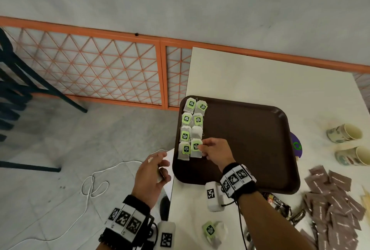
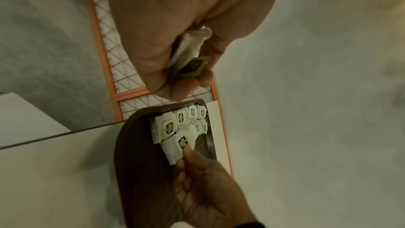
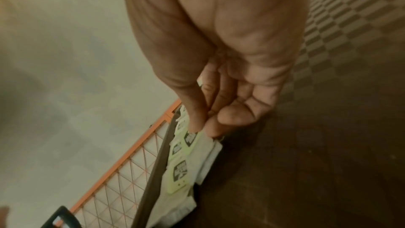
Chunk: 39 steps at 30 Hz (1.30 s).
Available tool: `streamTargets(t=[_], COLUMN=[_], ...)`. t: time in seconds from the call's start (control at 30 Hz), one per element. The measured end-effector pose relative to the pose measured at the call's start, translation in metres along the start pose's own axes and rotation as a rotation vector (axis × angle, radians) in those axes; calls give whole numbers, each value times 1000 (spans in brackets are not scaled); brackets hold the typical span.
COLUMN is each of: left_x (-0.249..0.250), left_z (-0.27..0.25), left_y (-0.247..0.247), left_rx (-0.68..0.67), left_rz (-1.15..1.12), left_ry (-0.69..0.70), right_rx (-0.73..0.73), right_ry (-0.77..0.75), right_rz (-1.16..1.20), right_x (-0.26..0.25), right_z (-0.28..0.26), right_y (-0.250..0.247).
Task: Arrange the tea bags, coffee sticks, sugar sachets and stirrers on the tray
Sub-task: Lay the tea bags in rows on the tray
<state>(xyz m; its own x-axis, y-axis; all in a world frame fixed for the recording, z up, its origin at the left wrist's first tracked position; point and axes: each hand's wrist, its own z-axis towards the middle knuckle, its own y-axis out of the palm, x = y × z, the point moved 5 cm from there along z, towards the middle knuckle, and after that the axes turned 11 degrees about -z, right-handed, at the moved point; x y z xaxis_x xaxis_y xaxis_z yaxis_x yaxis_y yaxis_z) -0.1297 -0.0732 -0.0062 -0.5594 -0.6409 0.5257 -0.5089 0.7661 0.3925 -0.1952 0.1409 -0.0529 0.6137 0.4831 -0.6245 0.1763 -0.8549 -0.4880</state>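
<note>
Fingertips of the right hand (image 1: 215, 150) pinch a tea bag (image 1: 195, 147) on the tray (image 1: 250, 141); the left hand (image 1: 150, 177) grips a spare bag (image 2: 188, 58). Dragging could nudge neighbouring bags askew.

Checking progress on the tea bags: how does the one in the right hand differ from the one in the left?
The right hand pinches its tea bag flat on the tray, closing the second column; the left hand grips its tea bag bunched up, off the tray beside the table edge. Both carry green tags.
</note>
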Motion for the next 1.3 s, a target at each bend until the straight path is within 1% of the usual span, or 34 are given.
streamTargets(t=[0.1, 0.17, 0.33, 0.4, 0.43, 0.47, 0.57, 0.63, 0.7, 0.73, 0.8, 0.9, 1.0, 1.17, 1.3], left_x=[6, 9, 13, 12, 10, 8, -1, -10, -20, -26, -38, -57, -71, -87, -91], left_z=[1, -2, -16, -21, -23, -26, -38, -48, -58, -64, -76, -90, -105, -116, -121], left_y=[-2, 3, 22, 27, 28, 30, 42, 54, 66, 72, 82, 91, 98, 103, 103], left_rx=[-26, -71, -267, -334, -345, -349, -371, -404, -447, -467, -497, -519, -533, -518, -526], left_rz=[-114, -176, -364, -423, -430, -432, -432, -421, -421, -415, -392, -358, -337, -328, -302], left_ry=[-74, -108, -211, -239, -244, -248, -262, -285, -310, -324, -345, -346, -344, -311, -261], right_rx=[65, 113, 163, 207, 211, 195, 86, 57, 46, 35, 51, 110, 124, 52, -7], right_ry=[36, 18, -29, -129, -199, -277, -506, -658, -797, -837, -863, -905, -939, -890, -860], right_rz=[-102, -182, -221, -198, -175, -145, -70, -136, -304, -384, -449, -430, -440, -454, -437], right_x=[5, 4, -1, -16, -27, -39, -70, -76, -70, -63, -48, -33, -22, -4, 2], right_z=[9, 9, -3, -26, -43, -63, -126, -157, -174, -178, -181, -187, -193, -191, -198], right_y=[4, 5, -2, -15, -23, -31, -49, -52, -46, -43, -46, -64, -77, -90, -94])
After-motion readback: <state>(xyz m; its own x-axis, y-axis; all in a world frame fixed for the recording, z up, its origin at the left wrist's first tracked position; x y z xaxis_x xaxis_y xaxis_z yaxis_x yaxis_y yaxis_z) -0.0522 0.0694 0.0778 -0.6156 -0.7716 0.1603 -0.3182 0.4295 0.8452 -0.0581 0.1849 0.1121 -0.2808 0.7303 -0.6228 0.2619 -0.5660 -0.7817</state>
